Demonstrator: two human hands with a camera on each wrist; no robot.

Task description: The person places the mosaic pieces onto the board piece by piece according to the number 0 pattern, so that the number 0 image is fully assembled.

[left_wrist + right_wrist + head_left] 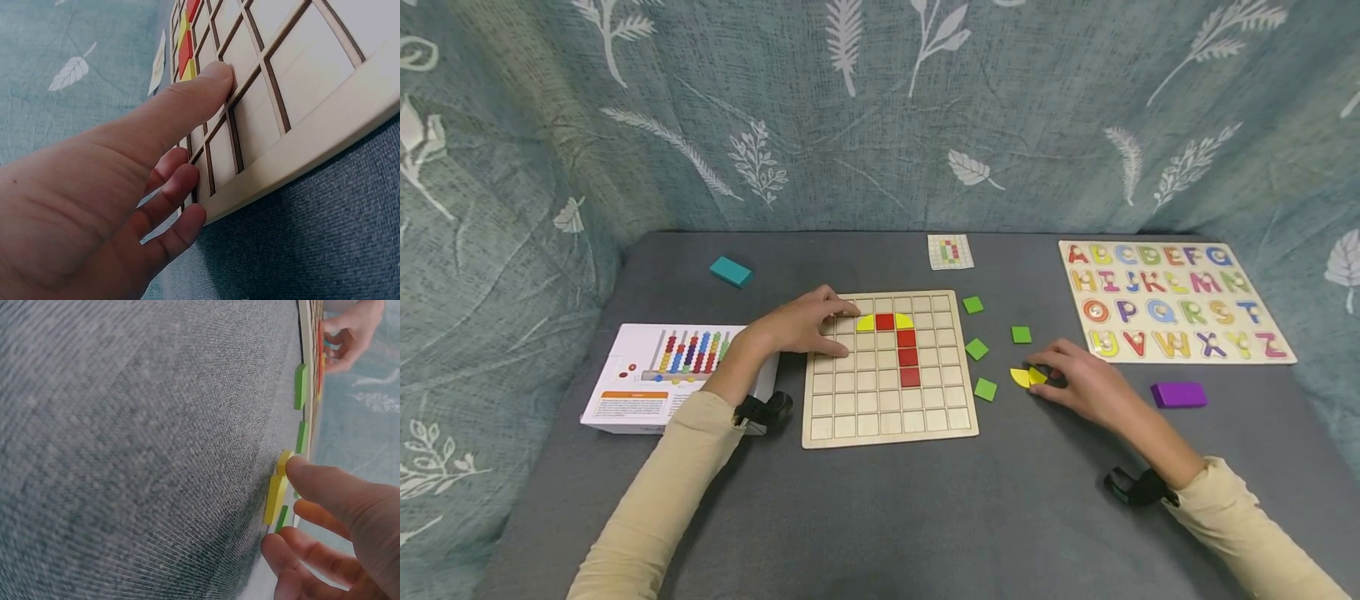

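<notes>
My left hand point(808, 325) rests at the upper left of the wooden grid board point(857, 400), thumb and fingers spread over its squares and left edge. Red squares point(908, 357) and two yellow quarter-circle pieces point(866, 322) form a hook shape on the board. To the right of the board, my right hand point(1086, 383) pinches a yellow quarter-circle piece point(1037, 376) between thumb and fingers, low over the table. A second yellow quarter-circle point(1019, 378) lies against it. In the right wrist view the thumb point(319, 481) meets one yellow piece point(285, 461).
Several green squares point(977, 349) lie between board and right hand. A pattern card point(951, 252) lies behind the board. An alphabet board point(1180, 304) and purple block point(1179, 395) are at right; an abacus box point(640, 375) and teal block point(731, 272) at left.
</notes>
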